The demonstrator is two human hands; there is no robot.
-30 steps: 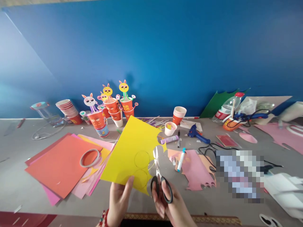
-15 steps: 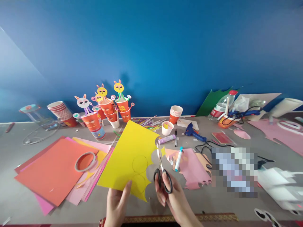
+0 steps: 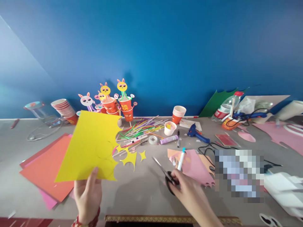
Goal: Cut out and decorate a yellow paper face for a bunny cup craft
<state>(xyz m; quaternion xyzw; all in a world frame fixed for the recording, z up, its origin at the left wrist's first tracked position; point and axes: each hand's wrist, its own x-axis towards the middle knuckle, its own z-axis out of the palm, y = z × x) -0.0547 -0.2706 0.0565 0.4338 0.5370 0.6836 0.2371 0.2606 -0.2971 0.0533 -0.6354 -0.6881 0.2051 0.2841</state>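
Observation:
My left hand (image 3: 88, 195) pinches the lower edge of a yellow paper sheet (image 3: 92, 145), thumb on top. Round bites are cut from its right side, and faint drawn circles show near that edge. In my right hand (image 3: 183, 186) is a pair of scissors (image 3: 169, 179) with black handles, pointing up and left, apart from the sheet. The blades look closed or nearly so, slightly blurred. Between the two hands lie yellow paper scraps (image 3: 129, 158) with curved edges. A marker with a blue cap (image 3: 181, 160) rests just beyond my right hand.
Coloured paper sheets (image 3: 47, 170) are stacked at left, partly under the yellow one. Behind stand decorated cups (image 3: 126, 108), pipe cleaners (image 3: 142, 127), a scrap cup (image 3: 170, 129) and a blue glue gun (image 3: 197, 134). Pink paper (image 3: 194, 167) and a black cord (image 3: 205, 148) lie right.
My left hand has carried the yellow sheet left, off the scraps and over the stacked paper. My right hand has drawn the scissors away from the sheet, slightly right, and tilted them left.

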